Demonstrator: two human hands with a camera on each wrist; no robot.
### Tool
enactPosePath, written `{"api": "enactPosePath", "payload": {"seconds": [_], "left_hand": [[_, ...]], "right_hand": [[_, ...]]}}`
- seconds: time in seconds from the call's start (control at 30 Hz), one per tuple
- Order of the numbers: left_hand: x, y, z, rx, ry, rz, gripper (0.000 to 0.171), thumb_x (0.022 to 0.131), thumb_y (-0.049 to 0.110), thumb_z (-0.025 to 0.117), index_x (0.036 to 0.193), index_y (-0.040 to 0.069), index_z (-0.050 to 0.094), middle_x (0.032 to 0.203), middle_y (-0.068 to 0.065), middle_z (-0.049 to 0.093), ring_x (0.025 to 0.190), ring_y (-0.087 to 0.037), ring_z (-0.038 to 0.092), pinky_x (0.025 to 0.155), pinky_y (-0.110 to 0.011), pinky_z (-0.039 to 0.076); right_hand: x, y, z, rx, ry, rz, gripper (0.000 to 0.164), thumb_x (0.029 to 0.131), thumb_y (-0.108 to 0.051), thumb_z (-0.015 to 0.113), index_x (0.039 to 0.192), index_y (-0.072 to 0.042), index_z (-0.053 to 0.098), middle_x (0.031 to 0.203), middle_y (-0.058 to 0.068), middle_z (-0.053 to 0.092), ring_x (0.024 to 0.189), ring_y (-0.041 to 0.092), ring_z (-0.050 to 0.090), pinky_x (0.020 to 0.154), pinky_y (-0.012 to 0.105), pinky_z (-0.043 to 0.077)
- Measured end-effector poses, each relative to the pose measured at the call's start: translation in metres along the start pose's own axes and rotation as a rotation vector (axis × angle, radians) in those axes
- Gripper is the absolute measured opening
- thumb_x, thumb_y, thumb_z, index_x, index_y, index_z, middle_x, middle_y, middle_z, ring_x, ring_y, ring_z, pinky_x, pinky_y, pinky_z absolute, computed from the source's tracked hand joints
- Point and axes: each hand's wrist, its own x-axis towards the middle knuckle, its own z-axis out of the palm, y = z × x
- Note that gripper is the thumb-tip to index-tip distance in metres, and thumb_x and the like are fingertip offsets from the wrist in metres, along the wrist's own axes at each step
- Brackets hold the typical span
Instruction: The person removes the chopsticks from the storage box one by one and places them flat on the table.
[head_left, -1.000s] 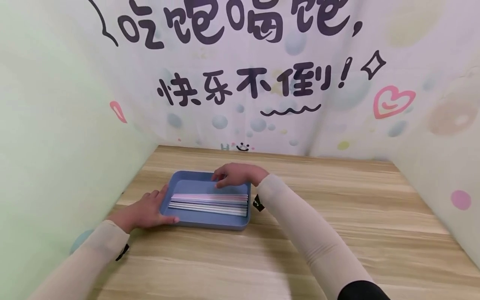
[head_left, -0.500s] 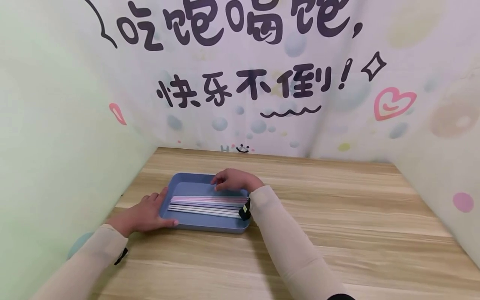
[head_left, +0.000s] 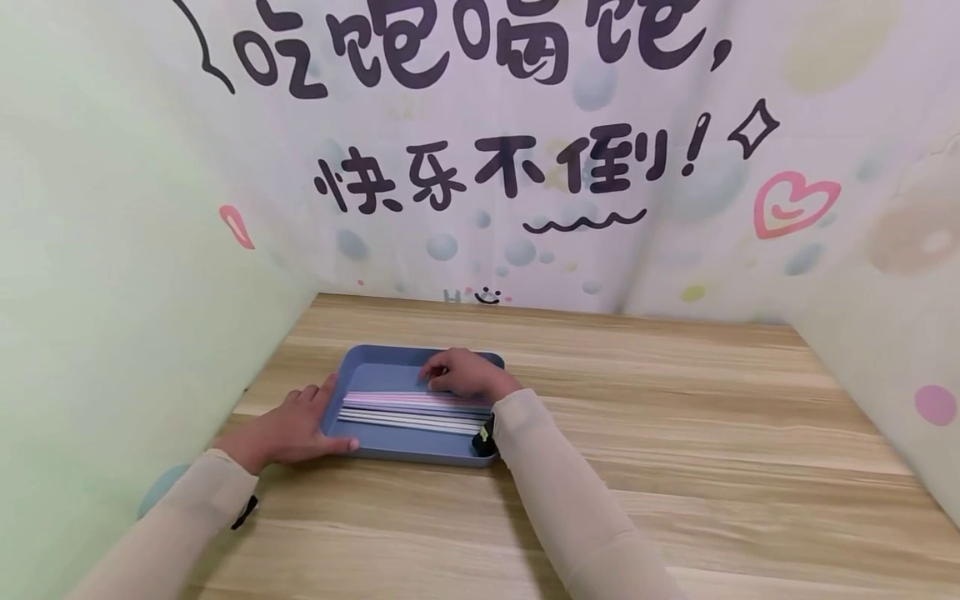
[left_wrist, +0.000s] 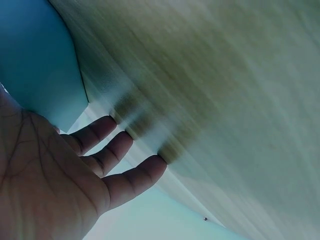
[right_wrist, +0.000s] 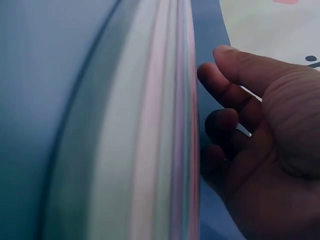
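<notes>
A shallow blue tray (head_left: 405, 456) sits on the table, with a row of slender sticks (head_left: 408, 406) in pink, lilac and white lying lengthwise in it. My left hand (head_left: 292, 429) rests against the tray's left end, thumb along the near rim. Its fingers extend loosely in the left wrist view, beside the tray's wall (left_wrist: 45, 60). Over the right part of the tray is my right hand (head_left: 467, 375), just behind the sticks. In the right wrist view its bent fingers (right_wrist: 225, 120) lie right alongside the sticks (right_wrist: 160, 130), with nothing visible between thumb and fingertips.
The wooden table (head_left: 675, 450) extends to the right and in front of the tray. A printed white cloth (head_left: 480, 167) hangs behind it, and a pale green wall (head_left: 150, 250) stands close on the left.
My right hand has come down and nearer over the tray, toward the sticks, its wrist turning so the forearm swings leftward. The left hand stays at the tray's left end.
</notes>
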Motion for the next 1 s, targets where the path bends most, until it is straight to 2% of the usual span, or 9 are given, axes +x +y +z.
{"api": "enactPosePath", "payload": {"seconds": [0.23, 0.73, 1.0], "left_hand": [[-0.0018, 0.0018, -0.0032, 0.004, -0.017, -0.011, 0.123, 0.079, 0.074, 0.063, 0.153, -0.010, 0.012, 0.138, -0.039, 0.038, 0.124, -0.054, 0.039, 0.097, -0.063, 0.038], [-0.0025, 0.0040, -0.0037, -0.003, -0.022, -0.012, 0.122, 0.080, 0.072, 0.063, 0.152, -0.012, 0.012, 0.137, -0.041, 0.037, 0.125, -0.057, 0.037, 0.098, -0.064, 0.037], [-0.0024, 0.0042, -0.0047, -0.001, -0.015, -0.013, 0.122, 0.080, 0.072, 0.064, 0.152, -0.012, 0.013, 0.136, -0.040, 0.038, 0.123, -0.056, 0.039, 0.097, -0.063, 0.038]], "right_hand": [[-0.0013, -0.0023, 0.0030, 0.018, 0.003, 0.024, 0.018, 0.098, -0.013, 0.063, 0.112, -0.017, 0.073, 0.102, -0.009, 0.066, 0.086, 0.012, 0.055, 0.078, 0.027, 0.044], [0.0003, -0.0031, 0.0075, -0.001, -0.020, 0.017, 0.020, 0.099, -0.007, 0.060, 0.111, -0.011, 0.074, 0.095, -0.006, 0.066, 0.079, 0.011, 0.054, 0.073, 0.025, 0.044], [0.0038, -0.0047, 0.0097, -0.061, -0.019, 0.019, 0.020, 0.096, -0.006, 0.063, 0.112, -0.011, 0.073, 0.087, -0.003, 0.061, 0.079, 0.013, 0.052, 0.073, 0.026, 0.042]]}}
